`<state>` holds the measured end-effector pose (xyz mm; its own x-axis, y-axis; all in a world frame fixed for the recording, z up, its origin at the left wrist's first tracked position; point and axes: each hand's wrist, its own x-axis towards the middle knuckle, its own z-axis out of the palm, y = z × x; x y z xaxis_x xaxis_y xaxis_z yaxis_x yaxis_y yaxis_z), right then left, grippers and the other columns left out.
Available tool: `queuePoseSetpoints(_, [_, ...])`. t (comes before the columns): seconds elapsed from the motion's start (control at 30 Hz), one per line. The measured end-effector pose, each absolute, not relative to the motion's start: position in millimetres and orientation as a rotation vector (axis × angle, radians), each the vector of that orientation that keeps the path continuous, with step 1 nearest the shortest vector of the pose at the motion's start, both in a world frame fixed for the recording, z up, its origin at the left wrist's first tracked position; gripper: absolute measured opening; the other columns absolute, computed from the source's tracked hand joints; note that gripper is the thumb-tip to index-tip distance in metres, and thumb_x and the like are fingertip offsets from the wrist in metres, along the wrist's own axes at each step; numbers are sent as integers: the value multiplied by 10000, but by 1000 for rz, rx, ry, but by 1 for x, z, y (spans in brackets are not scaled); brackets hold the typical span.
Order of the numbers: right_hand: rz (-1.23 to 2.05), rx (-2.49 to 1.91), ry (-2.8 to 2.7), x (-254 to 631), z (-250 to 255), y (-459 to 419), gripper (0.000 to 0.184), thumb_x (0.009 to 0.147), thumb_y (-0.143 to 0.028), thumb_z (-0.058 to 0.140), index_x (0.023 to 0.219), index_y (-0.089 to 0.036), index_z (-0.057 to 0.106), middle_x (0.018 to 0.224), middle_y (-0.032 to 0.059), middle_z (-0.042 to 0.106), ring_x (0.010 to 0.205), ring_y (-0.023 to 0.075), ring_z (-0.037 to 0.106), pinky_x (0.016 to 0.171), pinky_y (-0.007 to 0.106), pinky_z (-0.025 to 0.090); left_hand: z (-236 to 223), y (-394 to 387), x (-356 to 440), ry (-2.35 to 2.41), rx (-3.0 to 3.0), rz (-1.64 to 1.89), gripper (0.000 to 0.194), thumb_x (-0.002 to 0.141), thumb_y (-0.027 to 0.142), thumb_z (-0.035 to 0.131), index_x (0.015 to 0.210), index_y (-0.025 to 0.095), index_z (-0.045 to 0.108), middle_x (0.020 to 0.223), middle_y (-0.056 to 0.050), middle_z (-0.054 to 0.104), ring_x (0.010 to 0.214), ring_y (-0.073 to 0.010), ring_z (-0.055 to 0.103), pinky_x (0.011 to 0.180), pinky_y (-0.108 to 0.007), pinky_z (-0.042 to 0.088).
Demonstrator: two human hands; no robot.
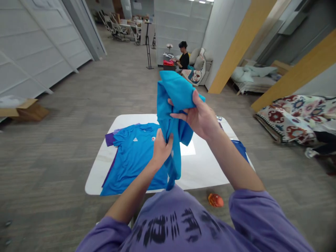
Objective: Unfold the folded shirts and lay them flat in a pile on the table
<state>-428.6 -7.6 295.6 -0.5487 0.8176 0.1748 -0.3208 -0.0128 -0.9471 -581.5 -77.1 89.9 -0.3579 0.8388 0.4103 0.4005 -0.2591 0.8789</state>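
White rounded desk [207,168] before me, on grey carpet. Flat on it: a blue short-sleeved jersey [133,154] atop a purple garment [109,138]. Small orange object [215,200] on floor just beside desk. Cardboard box [23,109] far left. A seated person [183,59] near a sofa, well apart.

A bright blue garment [173,115] hangs bunched and crumpled in the air, its upper folds gripped in the right hand [201,117], a lower fold pinched by the left hand [161,147]. A narrow tail of cloth trails down below the left hand.
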Motion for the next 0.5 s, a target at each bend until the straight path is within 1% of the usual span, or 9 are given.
queuePoseSetpoints(0.03, [1671, -548, -1404, -418, 299, -6, 746, 1087, -863, 752, 1688, -426, 700, 1648, 25, 813, 1715, 363, 642, 1147, 551, 822, 90, -77, -580, 1650, 1439, 1609, 508, 1208, 709, 627, 1400, 254, 746, 1127, -107, 777, 1094, -344, 794, 1022, -506, 668])
queuePoseSetpoints(0.07, [1646, -544, -1393, -406, 303, -4, 748, 1078, -860, 771, 1689, -435, 696, 1639, 19, 819, 1710, 364, 650, 1122, 536, 833, 94, -77, -581, 1662, 1375, 1566, 502, 1220, 714, 593, 1312, 252, 767, 965, -60, 747, 923, -299, 774, 897, -440, 656])
queuePoseSetpoints(0.1, [1624, -541, -1379, -393, 307, 0, 758, 1066, -858, 792, 1691, -441, 691, 1623, 17, 828, 1697, 364, 664, 1097, 520, 841, 101, -78, -583, 1671, 1327, 1533, 515, 1211, 729, 603, 1250, 247, 780, 839, -20, 696, 790, -258, 722, 797, -384, 620])
queuePoseSetpoints(0.17, [1595, -532, -1347, -363, 312, 10, 787, 1035, -862, 831, 1685, -443, 684, 1567, 20, 858, 1657, 358, 707, 1050, 488, 851, 118, -82, -588, 1661, 1307, 1496, 538, 1161, 753, 684, 1228, 232, 804, 732, 23, 632, 668, -206, 624, 686, -317, 545])
queuePoseSetpoints(0.23, [1568, -529, -1320, -330, 312, 20, 788, 1014, -873, 849, 1650, -433, 695, 1495, 21, 891, 1625, 349, 738, 1019, 466, 851, 135, -84, -588, 1612, 1335, 1498, 567, 1105, 769, 750, 1220, 219, 829, 754, 20, 657, 670, -187, 594, 658, -292, 519])
queuePoseSetpoints(0.3, [1517, -549, -1315, -297, 305, 29, 775, 1012, -902, 825, 1606, -418, 713, 1463, 24, 904, 1635, 353, 732, 1008, 469, 843, 149, -84, -584, 1558, 1353, 1504, 601, 1072, 804, 765, 1127, 209, 834, 792, -1, 683, 713, -192, 612, 666, -289, 524])
queuePoseSetpoints(0.37, [1445, -577, -1361, -261, 294, 35, 796, 1020, -951, 760, 1607, -415, 713, 1537, 36, 876, 1675, 377, 694, 1036, 508, 830, 163, -82, -578, 1554, 1327, 1529, 632, 1048, 835, 772, 1029, 206, 820, 814, -26, 703, 778, -219, 659, 697, -301, 550])
queuePoseSetpoints(0.43, [1293, -567, -1438, -224, 281, 38, 798, 1050, -969, 677, 1665, -461, 684, 1731, 15, 762, 1705, 404, 655, 1119, 576, 797, 181, -78, -568, 1576, 1275, 1561, 637, 1029, 839, 786, 1046, 205, 834, 850, -49, 737, 859, -259, 714, 743, -323, 594])
queuePoseSetpoints(0.5, [923, -518, -1476, -193, 270, 41, 780, 1086, -916, 663, 1772, -553, 583, 1938, -64, 531, 1749, 420, 593, 1268, 647, 710, 207, -76, -555, 1600, 1276, 1565, 611, 1035, 806, 781, 1113, 205, 857, 900, -67, 766, 925, -290, 749, 780, -341, 630])
